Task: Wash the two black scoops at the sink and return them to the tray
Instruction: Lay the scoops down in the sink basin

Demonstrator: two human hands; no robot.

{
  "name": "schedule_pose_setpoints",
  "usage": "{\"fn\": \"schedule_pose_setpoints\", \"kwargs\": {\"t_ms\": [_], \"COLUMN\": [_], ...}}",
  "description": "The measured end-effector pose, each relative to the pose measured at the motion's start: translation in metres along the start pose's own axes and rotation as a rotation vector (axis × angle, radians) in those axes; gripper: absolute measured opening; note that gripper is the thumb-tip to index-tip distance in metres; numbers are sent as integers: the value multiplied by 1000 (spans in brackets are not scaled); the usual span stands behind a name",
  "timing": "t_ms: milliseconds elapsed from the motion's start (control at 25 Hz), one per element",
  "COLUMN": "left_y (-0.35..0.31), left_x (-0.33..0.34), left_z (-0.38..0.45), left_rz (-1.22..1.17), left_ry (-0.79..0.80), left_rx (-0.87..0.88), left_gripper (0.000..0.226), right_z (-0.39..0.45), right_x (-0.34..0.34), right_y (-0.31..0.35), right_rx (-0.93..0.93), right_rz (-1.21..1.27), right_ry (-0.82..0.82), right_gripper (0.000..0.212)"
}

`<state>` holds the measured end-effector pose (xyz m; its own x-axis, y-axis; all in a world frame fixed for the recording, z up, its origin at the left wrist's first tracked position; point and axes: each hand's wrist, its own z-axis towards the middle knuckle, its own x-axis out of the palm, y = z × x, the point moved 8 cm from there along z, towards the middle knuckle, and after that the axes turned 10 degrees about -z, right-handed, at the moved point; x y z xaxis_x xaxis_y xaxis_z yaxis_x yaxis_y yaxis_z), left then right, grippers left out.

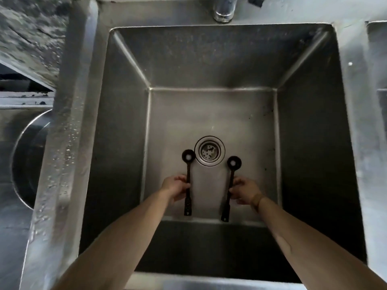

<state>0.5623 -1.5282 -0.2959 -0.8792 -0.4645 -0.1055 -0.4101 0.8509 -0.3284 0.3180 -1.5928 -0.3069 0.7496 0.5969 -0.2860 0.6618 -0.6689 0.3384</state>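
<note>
Two long-handled black scoops are held low inside a deep steel sink (117, 143), bowls pointing away from me. My left hand (174, 188) grips the handle of the left scoop (188, 164), whose round bowl lies just left of the drain (209, 150). My right hand (245, 190) grips the handle of the right scoop (232, 168), whose bowl lies just right of the drain. A pale spot shows in each bowl. Both handle ends stick out toward me below the hands. No tray is in view.
The faucet (224, 9) stands at the sink's back edge, with no stream visible. Water drops cover the left rim (62, 143). A round metal bowl (27, 160) sits at the far left. A second basin's edge (379, 59) shows at the right.
</note>
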Motion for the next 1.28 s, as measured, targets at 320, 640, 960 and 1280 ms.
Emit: {"fn": "schedule_pose_setpoints", "kwargs": {"t_ms": [320,640,960,1280], "left_y": [19,11,-5,-138], "left_x": [3,4,-5,16], "left_z": [28,33,18,-64], "left_rz": [158,304,414,343], "left_ry": [7,-41,-77,52], "left_rx": [-3,75,45,329], "left_gripper": [30,28,13,16], "right_z": [26,32,0,-59], "right_x": [14,9,-18,-98], "right_y": [-13,-14,17,122], "right_rx": [8,-48,-77,-194], "right_rz": [-107,-267,-296,-169], "right_ry": [-36,-125,-147,-264], "right_gripper": [22,14,13,12]}}
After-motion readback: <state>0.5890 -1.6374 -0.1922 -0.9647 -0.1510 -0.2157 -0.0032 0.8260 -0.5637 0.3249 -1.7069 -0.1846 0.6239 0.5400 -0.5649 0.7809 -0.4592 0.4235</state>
